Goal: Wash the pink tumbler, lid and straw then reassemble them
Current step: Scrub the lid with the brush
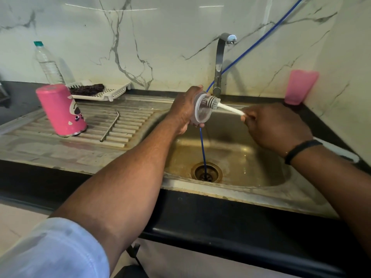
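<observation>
The pink tumbler [61, 110] stands upside down on the ribbed steel drainboard [128, 125] at the left. A metal straw [110, 126] lies on the ribs just right of it. Over the sink basin [230, 145] my left hand [185, 110] grips the clear round lid [202, 110], its inner face turned to the right. My right hand [275, 127] pinches the white handle of a bottle brush [218, 105], whose bristle head is pressed against the lid.
A steel tap [219, 63] rises behind the sink. A blue hose [202, 145] runs from the wall down into the drain [206, 172]. A pink cup [300, 87] stands at the back right. A water bottle [48, 63] and a white rack [100, 90] sit at the back left.
</observation>
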